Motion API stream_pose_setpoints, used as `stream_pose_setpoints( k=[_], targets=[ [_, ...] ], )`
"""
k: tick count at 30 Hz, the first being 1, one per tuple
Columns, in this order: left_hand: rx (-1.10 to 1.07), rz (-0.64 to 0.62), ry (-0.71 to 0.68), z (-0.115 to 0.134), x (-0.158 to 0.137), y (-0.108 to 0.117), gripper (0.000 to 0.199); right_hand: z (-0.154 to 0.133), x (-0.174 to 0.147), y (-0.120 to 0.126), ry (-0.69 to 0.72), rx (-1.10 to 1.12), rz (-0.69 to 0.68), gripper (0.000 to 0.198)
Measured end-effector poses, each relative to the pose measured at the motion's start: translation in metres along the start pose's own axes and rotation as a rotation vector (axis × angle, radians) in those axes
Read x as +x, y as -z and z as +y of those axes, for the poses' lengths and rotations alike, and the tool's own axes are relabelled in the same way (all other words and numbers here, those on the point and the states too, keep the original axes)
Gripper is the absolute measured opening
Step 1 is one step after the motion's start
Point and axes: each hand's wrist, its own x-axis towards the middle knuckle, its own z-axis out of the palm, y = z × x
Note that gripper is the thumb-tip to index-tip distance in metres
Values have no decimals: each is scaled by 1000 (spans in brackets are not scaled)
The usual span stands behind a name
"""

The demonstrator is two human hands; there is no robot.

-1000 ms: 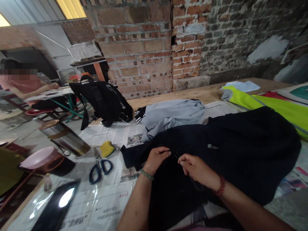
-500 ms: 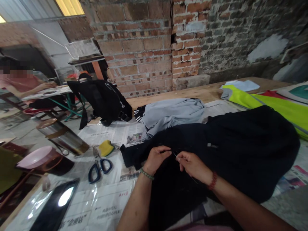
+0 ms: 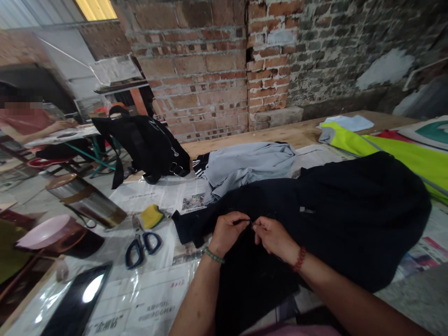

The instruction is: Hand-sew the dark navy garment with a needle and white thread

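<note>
A dark navy garment [image 3: 353, 210] lies spread over the newspaper in front of me, with a small pale tag on it. My left hand [image 3: 229, 231] is closed in a pinch, thumb and forefinger gripping a bit of the dark cloth. Close beside it, fingertips almost touching, my right hand [image 3: 275, 235] pinches a thin sewing needle, now mostly hidden between the fingers. Scissors [image 3: 143, 245] with blue handles rest on the newspaper left of my hands, beside a yellow sponge [image 3: 151, 216].
On the left are a steel flask [image 3: 87, 200], a pink bowl [image 3: 49, 232] and a phone [image 3: 77, 301]. Behind the garment lie grey cloth [image 3: 252, 161], a black bag [image 3: 143, 144] and a yellow vest [image 3: 381, 154]. A person [image 3: 28, 123] sits at another table.
My right hand has moved slightly left, bringing its fingertips against or nearly against my left hand's. The needle that showed between the hands is now mostly covered.
</note>
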Motion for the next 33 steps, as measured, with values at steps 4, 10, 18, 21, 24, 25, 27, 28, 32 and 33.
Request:
stream_pose_setpoints(
  k=[4, 10, 18, 21, 24, 25, 27, 28, 32, 33],
  targets=[
    [61, -25, -62, -1, -1, -3, 14, -1, 1, 0, 43, -26, 2, 11],
    [119, 6, -74, -5, -1, -4, 19, -21, -16, 38, 339, -506, 86, 21],
    [256, 53, -151, -2, -1, 0, 18, -47, 35, 66, 435, -445, 140, 21],
    [354, 98, -195, 2, -3, 2, 20, -38, 52, 54, 254, -267, -116, 20],
    [425, 137, -224, 2, -4, 1, 21, -22, 55, 48, 159, -45, -231, 25],
    [439, 148, -234, 2, -4, 0, 22, -17, 54, 48, 141, 30, -255, 30],
    [455, 165, -256, 0, -3, -3, 22, -9, 51, 49, 95, 142, -312, 36],
    [460, 170, -268, -1, -3, -4, 22, -6, 50, 50, 74, 180, -337, 36],
    [479, 188, -298, -4, -2, -8, 20, -5, 48, 50, 74, 209, -345, 29],
    [482, 189, -303, -4, -2, -8, 20, -5, 49, 48, 90, 200, -319, 28]
  ],
)
